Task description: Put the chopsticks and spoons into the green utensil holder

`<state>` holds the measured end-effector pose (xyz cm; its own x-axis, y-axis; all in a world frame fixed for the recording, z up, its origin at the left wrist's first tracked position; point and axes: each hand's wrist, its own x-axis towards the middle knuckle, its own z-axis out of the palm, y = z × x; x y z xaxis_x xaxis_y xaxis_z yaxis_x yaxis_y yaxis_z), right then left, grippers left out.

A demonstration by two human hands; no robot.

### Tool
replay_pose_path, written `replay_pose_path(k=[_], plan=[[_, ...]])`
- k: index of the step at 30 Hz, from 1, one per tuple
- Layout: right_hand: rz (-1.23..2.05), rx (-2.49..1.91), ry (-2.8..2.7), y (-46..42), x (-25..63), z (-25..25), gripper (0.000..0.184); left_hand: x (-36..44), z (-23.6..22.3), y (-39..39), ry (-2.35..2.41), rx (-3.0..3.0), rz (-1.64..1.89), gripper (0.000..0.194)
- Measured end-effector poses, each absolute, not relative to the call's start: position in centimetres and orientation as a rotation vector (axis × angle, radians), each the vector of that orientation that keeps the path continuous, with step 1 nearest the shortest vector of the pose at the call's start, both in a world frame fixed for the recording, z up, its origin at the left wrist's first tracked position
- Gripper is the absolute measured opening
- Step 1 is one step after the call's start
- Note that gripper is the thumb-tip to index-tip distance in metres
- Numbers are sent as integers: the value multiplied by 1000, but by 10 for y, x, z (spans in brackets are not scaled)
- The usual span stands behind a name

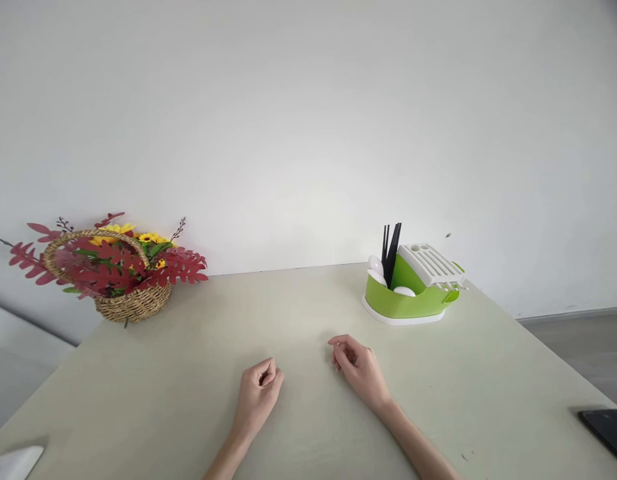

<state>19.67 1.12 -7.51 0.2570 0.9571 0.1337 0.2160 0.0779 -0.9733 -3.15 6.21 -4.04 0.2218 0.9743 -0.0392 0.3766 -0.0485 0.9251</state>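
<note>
My left hand (258, 393) rests on the pale table at the front middle, curled into a fist with nothing showing in it. To its right, my right hand (362, 373) lies with loosely bent fingers, the index finger reaching out leftward and a gap before the thumb. No object is in it. Nearest to that hand, farther back and to the right, stands a green utensil holder (406, 303) with a white base and a white slotted rack (431, 265). Black chopsticks (392, 257) lean upright inside it beside white rounded pieces (376, 267), perhaps spoons.
A wicker basket (133, 305) of artificial red leaves and yellow flowers sits at the table's back left, near the wall. A black phone (608, 430) lies by the right edge. Part of a white object (18, 463) shows at the lower left corner.
</note>
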Motion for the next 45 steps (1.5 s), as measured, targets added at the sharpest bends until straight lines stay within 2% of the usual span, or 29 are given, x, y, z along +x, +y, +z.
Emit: replay_pose_path(k=[45], plan=[[804, -1461, -1264, 12, 195, -80, 24, -28, -49, 61, 1246, 1696, 829, 30]])
